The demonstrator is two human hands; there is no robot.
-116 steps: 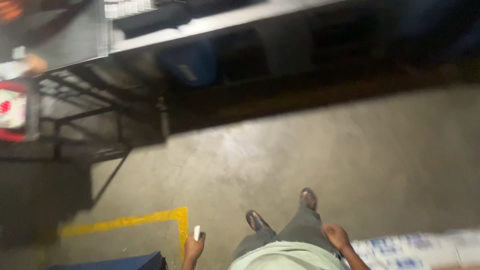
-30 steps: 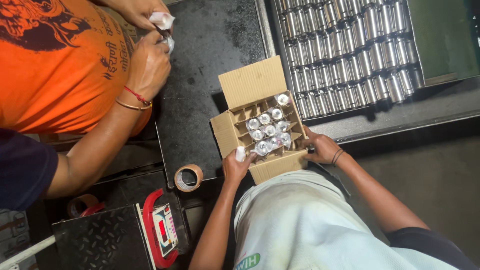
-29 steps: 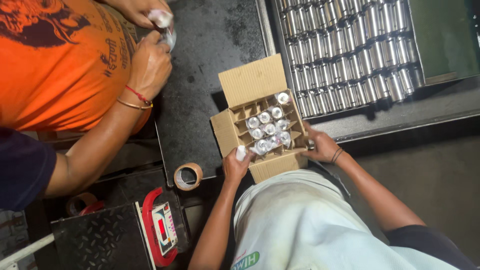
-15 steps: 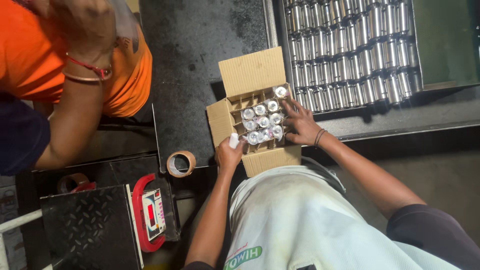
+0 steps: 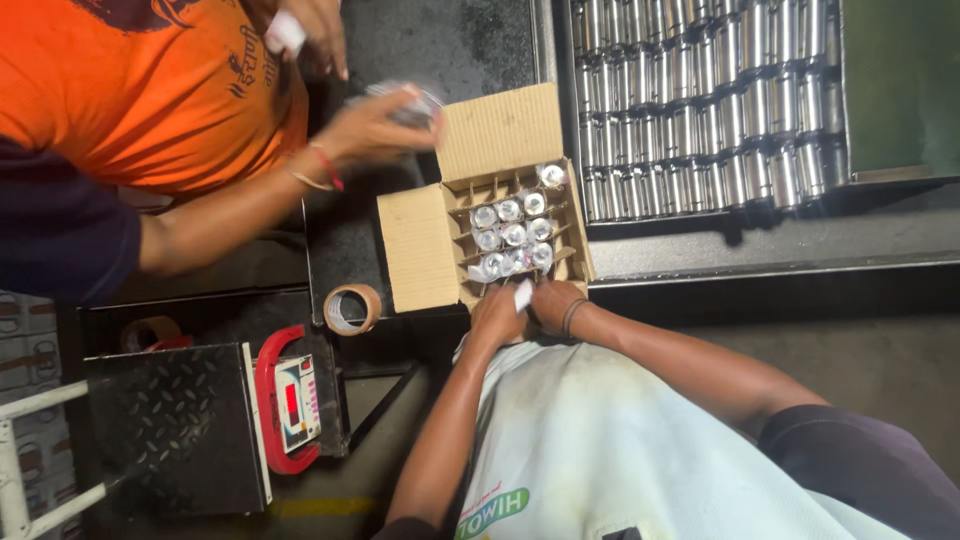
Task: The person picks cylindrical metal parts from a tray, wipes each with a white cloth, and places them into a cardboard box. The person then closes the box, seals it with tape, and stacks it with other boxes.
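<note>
A: Thing in hand?
B: Small white piece (image 5: pixel 522 295), can't tell what it is, at the near edge of the cardboard box (image 5: pixel 420 248). It lies between the two hands, long axis running roughly 1 to 7 o'clock.
A: Which hand is nearer?
B: Both touch it or nearly so. Left hand (image 5: pixel 497 315) sits at its 7 o'clock, right hand (image 5: pixel 556 305) at its 4 o'clock, fingers curled narrow around it; which one pinches it, cannot tell.
A: Box contents?
B: Divider grid with silver-capped cans (image 5: pixel 512 233), at 12 o'clock from the hands.
A: Around?
B: Tray of metal cans (image 5: pixel 700 100) at 2 o'clock, tape roll (image 5: pixel 351 309) at 9 o'clock, red scale (image 5: pixel 290 400) at 8. Co-worker's hand (image 5: pixel 375 125) at 11 holds something blurred.
</note>
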